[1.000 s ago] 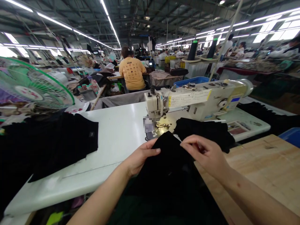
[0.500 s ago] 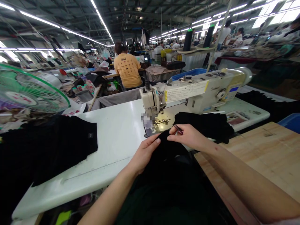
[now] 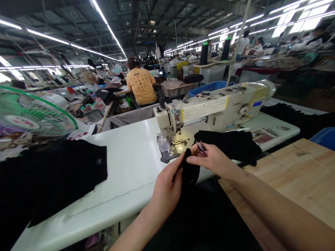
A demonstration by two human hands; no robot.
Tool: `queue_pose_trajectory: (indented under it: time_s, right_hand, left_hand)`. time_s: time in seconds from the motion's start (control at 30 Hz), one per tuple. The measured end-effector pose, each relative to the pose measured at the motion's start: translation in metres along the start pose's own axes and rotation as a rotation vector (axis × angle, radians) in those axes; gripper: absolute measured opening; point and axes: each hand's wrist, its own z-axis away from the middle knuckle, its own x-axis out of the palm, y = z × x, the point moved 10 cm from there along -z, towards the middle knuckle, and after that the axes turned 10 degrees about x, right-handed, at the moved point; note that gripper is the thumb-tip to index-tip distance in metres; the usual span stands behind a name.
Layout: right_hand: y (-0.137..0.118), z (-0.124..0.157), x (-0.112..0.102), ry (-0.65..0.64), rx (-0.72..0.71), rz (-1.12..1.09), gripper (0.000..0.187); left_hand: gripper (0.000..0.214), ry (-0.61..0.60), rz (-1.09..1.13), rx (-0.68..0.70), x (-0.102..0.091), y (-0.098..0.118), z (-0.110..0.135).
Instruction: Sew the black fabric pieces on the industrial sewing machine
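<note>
My left hand [image 3: 167, 181] pinches a piece of black fabric [image 3: 190, 173] between thumb and fingers, just in front of the sewing machine [image 3: 209, 108]. Across from it, my right hand [image 3: 209, 157] is closed with a pair of thread snips [image 3: 202, 149] tucked in it, their pointed blades sticking up. Its thumb and fingertip are also at the edge of the same fabric. The cloth hangs down over the table's front edge towards my lap. Behind my right hand, another bunched black piece [image 3: 227, 143] lies beside the needle area.
Black garments [image 3: 68, 174] with a small label cover the left of the white table [image 3: 125, 150]. A green fan [image 3: 34, 115] stands beyond them. On the right is a wooden board [image 3: 293, 177]. A person in a yellow shirt [image 3: 141, 85] sits ahead, facing away.
My left hand has turned more upright and gathered the fabric into a narrower fold. The snips in my right hand now point more upward. The view has tilted slightly.
</note>
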Motion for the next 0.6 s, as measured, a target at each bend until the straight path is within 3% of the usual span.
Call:
queue_pose_trajectory:
  time_s: [0.2, 0.3, 0.43, 0.6]
  right_hand:
    - [-0.015, 0.009, 0.006, -0.072, -0.058, 0.019, 0.019]
    - [-0.015, 0.011, 0.009, -0.054, -0.073, 0.076, 0.021]
    - [-0.009, 0.011, 0.013, -0.07, -0.043, 0.053, 0.028]
    - [-0.005, 0.009, 0.01, -0.035, -0.014, 0.057, 0.033]
  left_hand:
    - [0.04, 0.125, 0.264, -0.233, -0.009, -0.005, -0.002]
    - [0.028, 0.2, 0.196, -0.198, -0.019, 0.0, -0.01]
    - [0.019, 0.211, 0.111, -0.151, -0.024, 0.006, -0.017]
    - [0.015, 0.183, 0.228, -0.283, -0.016, -0.006, -0.014]
